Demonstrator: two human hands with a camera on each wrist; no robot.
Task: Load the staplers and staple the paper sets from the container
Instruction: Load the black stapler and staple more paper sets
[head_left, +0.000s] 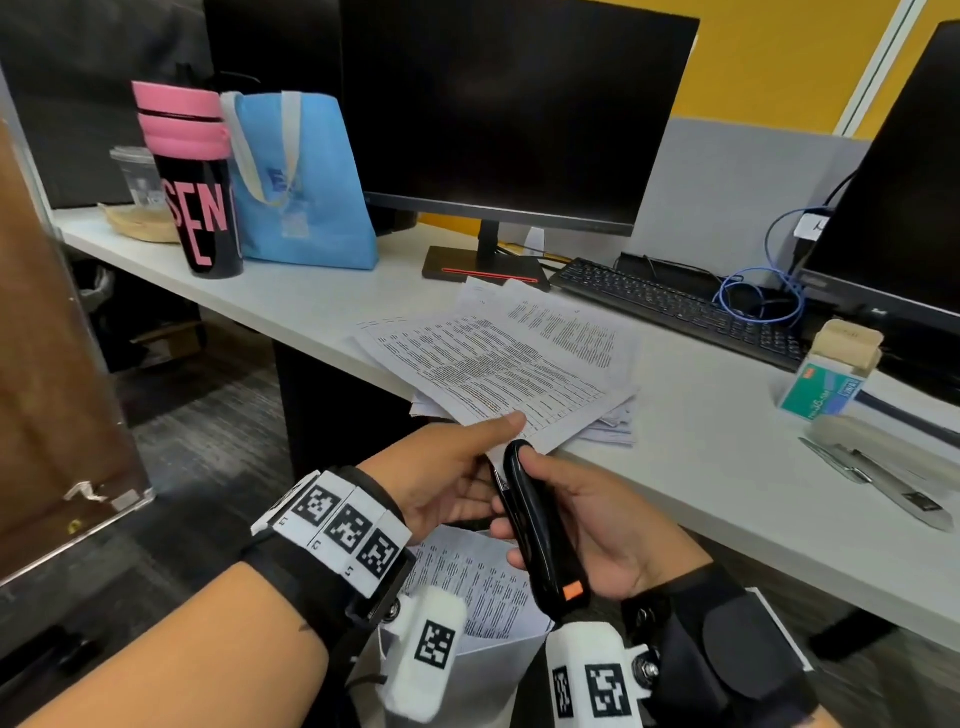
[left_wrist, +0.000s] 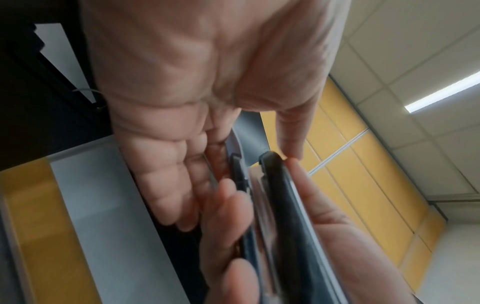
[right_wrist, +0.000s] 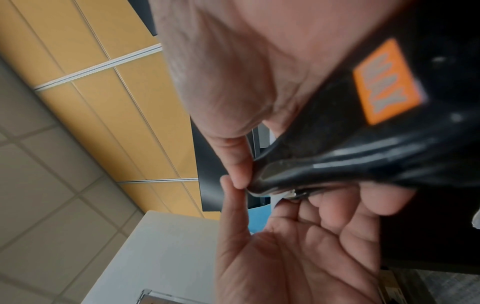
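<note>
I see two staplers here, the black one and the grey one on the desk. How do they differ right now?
The black stapler is gripped in the right hand below the desk edge, with the left hand at its nose; the grey stapler lies untouched on the desk. The black one appears closed and carries an orange label; the grey one seems swung open, its metal rail exposed. Both are long desk staplers.

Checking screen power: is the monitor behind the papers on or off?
Off: the monitor screen is uniformly black; only a red line glows on its base.
</note>
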